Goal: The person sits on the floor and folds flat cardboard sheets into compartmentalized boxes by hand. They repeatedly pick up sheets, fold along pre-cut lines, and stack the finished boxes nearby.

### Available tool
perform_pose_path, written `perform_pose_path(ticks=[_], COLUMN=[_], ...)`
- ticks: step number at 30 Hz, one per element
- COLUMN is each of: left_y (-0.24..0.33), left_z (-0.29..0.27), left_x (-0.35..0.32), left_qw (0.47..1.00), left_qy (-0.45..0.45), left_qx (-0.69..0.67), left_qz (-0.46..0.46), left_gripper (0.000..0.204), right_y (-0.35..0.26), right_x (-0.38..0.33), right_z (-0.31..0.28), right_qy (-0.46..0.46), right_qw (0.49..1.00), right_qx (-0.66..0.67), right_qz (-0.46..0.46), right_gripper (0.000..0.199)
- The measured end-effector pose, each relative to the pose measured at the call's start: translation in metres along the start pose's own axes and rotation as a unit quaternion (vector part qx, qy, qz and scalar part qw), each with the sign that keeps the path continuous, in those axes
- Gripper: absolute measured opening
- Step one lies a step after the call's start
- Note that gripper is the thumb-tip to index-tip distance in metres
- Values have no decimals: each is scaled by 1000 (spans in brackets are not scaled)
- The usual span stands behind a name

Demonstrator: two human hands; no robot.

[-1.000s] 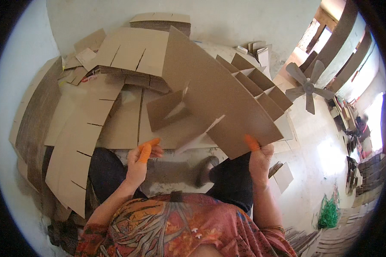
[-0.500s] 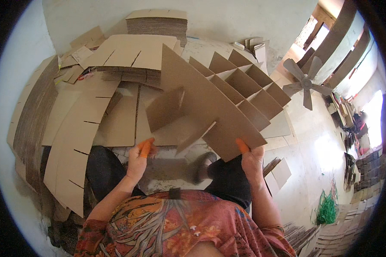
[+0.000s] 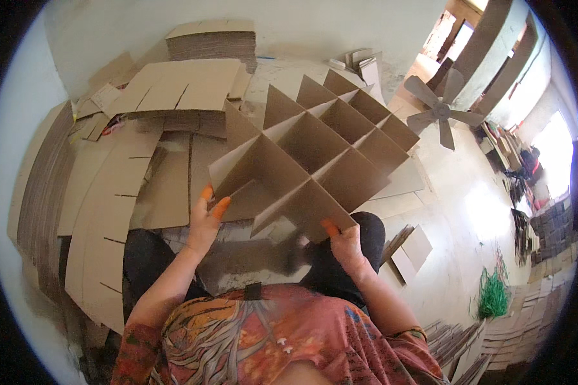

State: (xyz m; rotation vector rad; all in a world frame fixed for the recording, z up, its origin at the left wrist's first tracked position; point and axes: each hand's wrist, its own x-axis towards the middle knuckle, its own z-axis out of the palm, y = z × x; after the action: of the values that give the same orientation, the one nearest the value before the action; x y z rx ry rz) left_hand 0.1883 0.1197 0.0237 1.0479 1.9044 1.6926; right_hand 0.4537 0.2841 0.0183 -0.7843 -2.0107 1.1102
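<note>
A brown cardboard divider grid (image 3: 340,173) of crossed, slotted panels is held up tilted in front of me. My right hand (image 3: 348,247) grips its near right corner, thumb on the panel. At its left corner is my left hand (image 3: 205,221), thumb and finger apart, the fingertips right by the panel's edge. Whether they touch the panel, I cannot tell for sure. Orange covers show on fingers of both hands.
Slotted cardboard strips (image 3: 109,237) lie at my left by a tall stack (image 3: 45,199). More sheets are stacked ahead (image 3: 180,83) and by the wall (image 3: 212,42). A fan (image 3: 443,110), loose cardboard pieces (image 3: 410,256) and green strands (image 3: 492,295) are at the right.
The divider has turned, so its open cells face me more. My left hand has risen to its left corner and its fingers have spread. My right hand has moved left with the grid.
</note>
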Motion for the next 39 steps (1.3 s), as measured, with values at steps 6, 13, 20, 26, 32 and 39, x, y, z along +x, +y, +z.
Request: perform_pose_path(ticks=[6,13,20,26,32,39], left_y=[11,39,46,1,-28,-27], left_z=[0,44,104,74,55,40], left_x=[5,-4,-26,-50,-61,-53], left_qw=[998,975,889,950,967,970], left_qy=[-5,-218,-427,-303,-249,-239], left_qx=[52,-28,-33,21,6,15], left_qz=[-34,40,160,79,-49,-48], left_gripper=[39,51,57,38,29,26], right_y=[-61,-57,-91,-78,-94,67], right_x=[10,61,42,-20,-62,-110], right_z=[-55,-55,-38,-118,-202,-232], right_qy=[129,37,-43,174,395,378], right_qw=[975,992,985,962,917,800], right_qx=[-95,114,103,186,54,-441], right_qz=[-151,41,128,101,0,147], right_gripper=[58,61,49,43,44,54])
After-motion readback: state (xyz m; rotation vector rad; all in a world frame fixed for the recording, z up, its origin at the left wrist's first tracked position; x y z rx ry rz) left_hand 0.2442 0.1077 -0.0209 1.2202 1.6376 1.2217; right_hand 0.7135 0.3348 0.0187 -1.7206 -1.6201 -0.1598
